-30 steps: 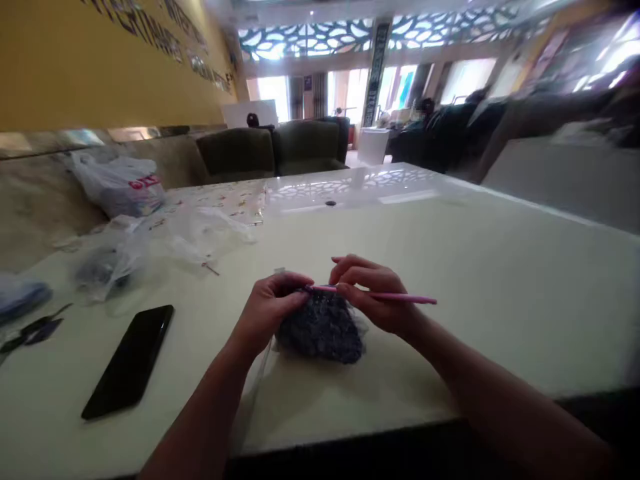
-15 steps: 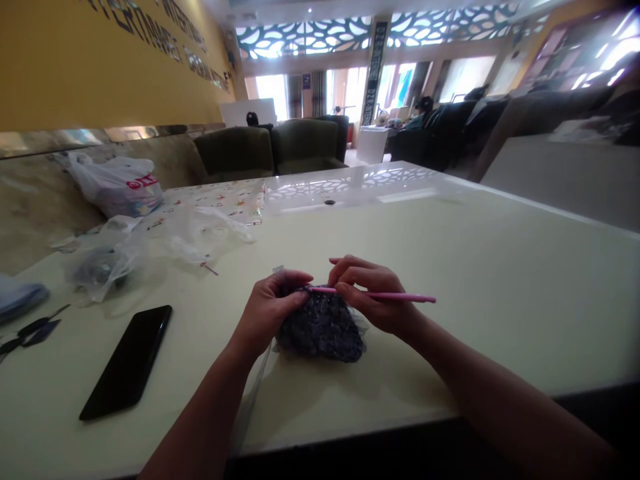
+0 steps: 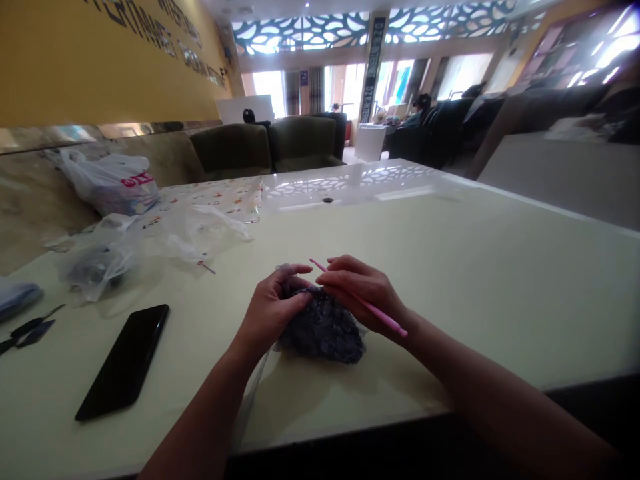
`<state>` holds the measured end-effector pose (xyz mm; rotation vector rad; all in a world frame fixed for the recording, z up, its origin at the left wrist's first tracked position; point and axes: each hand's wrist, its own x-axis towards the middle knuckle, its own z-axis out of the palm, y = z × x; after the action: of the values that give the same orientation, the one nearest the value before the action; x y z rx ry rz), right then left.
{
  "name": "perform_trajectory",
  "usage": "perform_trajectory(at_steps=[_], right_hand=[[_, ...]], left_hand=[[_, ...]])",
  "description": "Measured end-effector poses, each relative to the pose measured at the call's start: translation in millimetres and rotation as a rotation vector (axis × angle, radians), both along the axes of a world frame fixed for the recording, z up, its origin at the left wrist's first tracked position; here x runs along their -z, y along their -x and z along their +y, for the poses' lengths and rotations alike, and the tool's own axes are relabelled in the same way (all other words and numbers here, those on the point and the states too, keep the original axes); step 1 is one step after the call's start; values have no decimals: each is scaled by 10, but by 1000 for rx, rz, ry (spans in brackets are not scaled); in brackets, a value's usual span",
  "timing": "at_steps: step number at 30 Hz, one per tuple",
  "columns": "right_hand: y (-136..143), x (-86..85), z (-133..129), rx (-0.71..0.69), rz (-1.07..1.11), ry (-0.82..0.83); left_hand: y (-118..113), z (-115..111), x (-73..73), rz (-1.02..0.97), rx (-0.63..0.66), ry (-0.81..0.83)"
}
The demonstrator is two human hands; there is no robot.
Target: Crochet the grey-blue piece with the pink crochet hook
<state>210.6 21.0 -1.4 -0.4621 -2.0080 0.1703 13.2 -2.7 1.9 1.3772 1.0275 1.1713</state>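
A dark blue-grey piece of crochet work (image 3: 323, 330) hangs just over the near part of the table, its lower end near the tabletop. My left hand (image 3: 275, 303) pinches its upper left edge between thumb and fingers, with the index finger stretched out. A pink crochet hook (image 3: 373, 308) lies in my right hand (image 3: 365, 287), gripped like a pen. The hook's tip points up and left, above the top edge of the work and apart from it. A strand runs down from the left hand's side toward the table edge.
A black phone (image 3: 125, 360) lies at left, with dark scissors-like tools (image 3: 30, 330) beyond it. Thin plastic bags (image 3: 200, 230), a small red-handled item (image 3: 206, 267) and a filled white bag (image 3: 117, 183) are farther back. Green armchairs (image 3: 305, 143) stand behind the table (image 3: 475, 267).
The crochet hook has come away from the work's top edge and swung from nearly level to slanting, tip up and back end down. My left index finger has lifted slightly.
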Motion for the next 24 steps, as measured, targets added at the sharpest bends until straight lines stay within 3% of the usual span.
perform_trajectory(at_steps=[6, 12, 17, 24], right_hand=[[7, 50, 39, 50, -105, -195], [5, 39, 36, 66, -162, -251], [24, 27, 0, 116, -137, -200], [62, 25, -109, 169, 16, 24]], left_hand=[[-36, -14, 13, 1, 53, -28], [-34, -9, 42, 52, 67, -79], [-50, -13, 12, 67, 99, -73], [-38, -47, -51, 68, 133, -52]])
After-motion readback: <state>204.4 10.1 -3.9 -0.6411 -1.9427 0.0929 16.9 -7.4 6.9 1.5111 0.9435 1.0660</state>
